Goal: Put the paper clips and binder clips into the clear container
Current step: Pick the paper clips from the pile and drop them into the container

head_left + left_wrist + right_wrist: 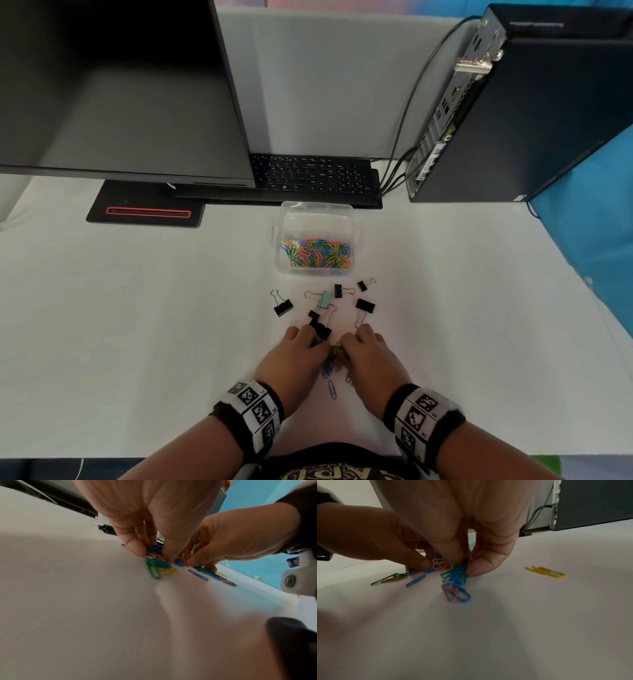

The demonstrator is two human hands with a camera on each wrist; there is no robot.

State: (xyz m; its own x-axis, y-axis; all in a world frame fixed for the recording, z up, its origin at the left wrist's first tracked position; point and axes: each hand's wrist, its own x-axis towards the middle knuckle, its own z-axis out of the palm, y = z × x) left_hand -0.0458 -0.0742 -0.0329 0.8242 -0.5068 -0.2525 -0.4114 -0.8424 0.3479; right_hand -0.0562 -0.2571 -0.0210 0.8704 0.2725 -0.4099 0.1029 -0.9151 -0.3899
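A clear container (317,214) with several coloured paper clips in it stands mid-table. Several black binder clips (283,307) and one mint one (324,300) lie loose in front of it. Both hands are down on a small pile of paper clips (337,353) near me. My left hand (297,356) pinches a bunch of clips (154,555) with curled fingers. My right hand (368,358) pinches a blue and green bunch (456,574) between thumb and fingers. A blue paper clip (332,389) lies loose behind the hands, and a yellow one (545,571) to the right.
A monitor (120,89) on its stand fills the back left, a black keyboard (315,176) sits behind the container, and a computer tower (520,113) with cables stands at the back right. The white table (137,308) ends close to my body.
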